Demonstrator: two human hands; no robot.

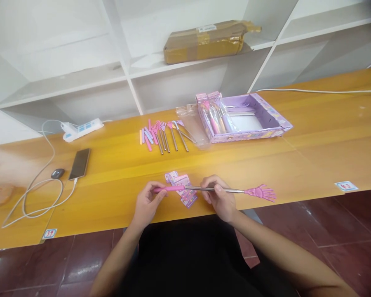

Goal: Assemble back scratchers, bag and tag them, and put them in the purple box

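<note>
Between my two hands a back scratcher (pixel 260 192) lies level, its pink hand-shaped head pointing right. My left hand (pixel 149 199) is closed on its pink handle sleeve (pixel 174 188). My right hand (pixel 219 196) pinches the metal rod (pixel 195 188), which meets the sleeve's right end. Under the rod, purple and pink printed cards (pixel 188 199) overlap on the table. Farther back lie several scratcher heads on metal rods (pixel 165 138), beside loose coloured sleeves (pixel 146 136).
A purple display box (pixel 266 111) holds bagged back scratchers (pixel 216 115); clear plastic bags (pixel 194 123) lie at its left. On the left are a phone (pixel 79 163), a black mouse-like object (pixel 57 173), a white cable and a power strip (pixel 83 129). A taped parcel (pixel 204 44) rests on the shelf.
</note>
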